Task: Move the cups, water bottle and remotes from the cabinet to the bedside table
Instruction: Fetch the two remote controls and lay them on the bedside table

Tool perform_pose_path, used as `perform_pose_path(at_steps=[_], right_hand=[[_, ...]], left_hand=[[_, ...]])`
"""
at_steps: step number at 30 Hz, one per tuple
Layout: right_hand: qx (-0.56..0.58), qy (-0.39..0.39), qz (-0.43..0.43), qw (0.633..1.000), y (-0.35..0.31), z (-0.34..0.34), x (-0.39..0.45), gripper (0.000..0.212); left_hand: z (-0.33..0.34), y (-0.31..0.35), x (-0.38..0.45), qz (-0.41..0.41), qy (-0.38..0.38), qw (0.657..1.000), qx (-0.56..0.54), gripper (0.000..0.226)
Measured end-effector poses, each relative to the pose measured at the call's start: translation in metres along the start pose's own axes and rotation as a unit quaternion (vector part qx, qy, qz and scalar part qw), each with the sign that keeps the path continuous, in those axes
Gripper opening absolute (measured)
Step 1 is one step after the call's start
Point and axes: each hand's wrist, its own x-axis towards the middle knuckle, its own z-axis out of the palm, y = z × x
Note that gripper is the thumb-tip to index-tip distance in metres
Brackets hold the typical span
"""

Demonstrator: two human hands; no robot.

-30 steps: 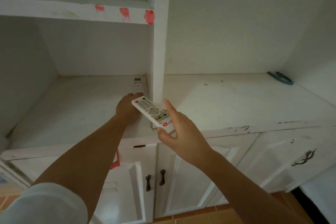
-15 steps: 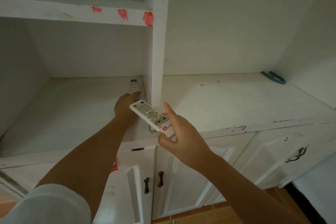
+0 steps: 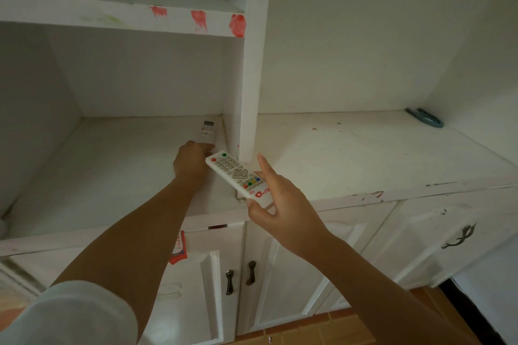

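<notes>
Remote beside cabinet divider

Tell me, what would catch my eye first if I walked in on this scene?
Probably the white remote with coloured buttons, held in the right hand in front of the cabinet's upright divider. Next, the left hand reaching into the left compartment, fingertips at a second, smaller white remote lying by the divider. The three red smears on the shelf edge above also stand out.
</notes>
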Motion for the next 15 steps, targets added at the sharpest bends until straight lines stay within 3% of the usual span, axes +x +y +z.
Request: perform_pose_path(at_steps=[15], right_hand=[[0.005,-0.015,-0.032,0.999,0.015,0.006,0.008,0.075]], left_hand=[[-0.039,-0.011,-0.042,-0.027,0.111,0.993,-0.021,0.033]])
